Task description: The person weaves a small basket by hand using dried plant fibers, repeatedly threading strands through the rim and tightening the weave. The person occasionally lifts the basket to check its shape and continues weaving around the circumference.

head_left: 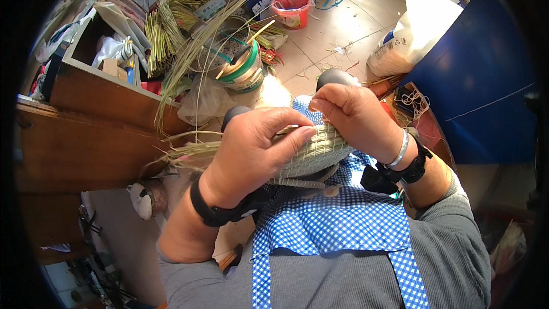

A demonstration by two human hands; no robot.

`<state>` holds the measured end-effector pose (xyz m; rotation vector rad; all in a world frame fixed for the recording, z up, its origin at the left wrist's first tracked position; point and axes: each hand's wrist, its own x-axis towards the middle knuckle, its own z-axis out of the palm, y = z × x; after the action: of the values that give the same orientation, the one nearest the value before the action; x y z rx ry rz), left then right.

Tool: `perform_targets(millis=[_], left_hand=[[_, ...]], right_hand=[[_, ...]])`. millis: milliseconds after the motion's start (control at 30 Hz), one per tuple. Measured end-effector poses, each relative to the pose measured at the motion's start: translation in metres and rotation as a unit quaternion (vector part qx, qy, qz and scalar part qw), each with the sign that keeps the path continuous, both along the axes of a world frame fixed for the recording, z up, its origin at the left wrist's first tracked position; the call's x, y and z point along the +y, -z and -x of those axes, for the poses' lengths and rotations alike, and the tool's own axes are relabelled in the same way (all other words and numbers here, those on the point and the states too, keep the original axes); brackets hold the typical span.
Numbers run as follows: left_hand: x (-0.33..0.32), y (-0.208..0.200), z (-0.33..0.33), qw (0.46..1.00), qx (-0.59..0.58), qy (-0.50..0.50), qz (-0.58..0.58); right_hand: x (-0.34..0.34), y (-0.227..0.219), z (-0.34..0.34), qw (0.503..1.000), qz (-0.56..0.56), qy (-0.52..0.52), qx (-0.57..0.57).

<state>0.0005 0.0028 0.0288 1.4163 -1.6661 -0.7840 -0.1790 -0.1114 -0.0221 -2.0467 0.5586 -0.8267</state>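
Left hand (260, 146) clamped on woven basket (317, 153) at rim; right hand (359, 115) pinched together near rim, cannot tell on what

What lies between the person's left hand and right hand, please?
In the head view, the pale woven piece shows between the left hand and right hand.

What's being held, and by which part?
A woven straw piece: the left hand pinches its top edge. Whether the right hand, beside that edge, grips anything cannot be told.
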Motion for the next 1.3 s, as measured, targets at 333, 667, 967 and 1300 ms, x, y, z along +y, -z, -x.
perform_targets(millis=[333, 667, 967, 1300], left_hand=[[-0.010, 0.005, 0.001, 1.000, 0.019, 0.006, 0.017], [-0.012, 0.010, 0.000, 0.996, 0.077, -0.019, -0.032], [-0.008, 0.006, -0.008, 0.997, 0.053, 0.002, -0.062], [-0.006, 0.009, -0.002, 0.993, 0.083, -0.028, -0.075]], right_hand=[[-0.076, -0.034, -0.060, 0.869, -0.434, -0.225, -0.077], [-0.037, -0.086, -0.065, 0.913, -0.086, -0.371, -0.143], [-0.029, -0.085, 0.033, 0.823, 0.378, -0.132, 0.402], [-0.005, -0.084, 0.029, 0.869, 0.428, -0.131, 0.211]])
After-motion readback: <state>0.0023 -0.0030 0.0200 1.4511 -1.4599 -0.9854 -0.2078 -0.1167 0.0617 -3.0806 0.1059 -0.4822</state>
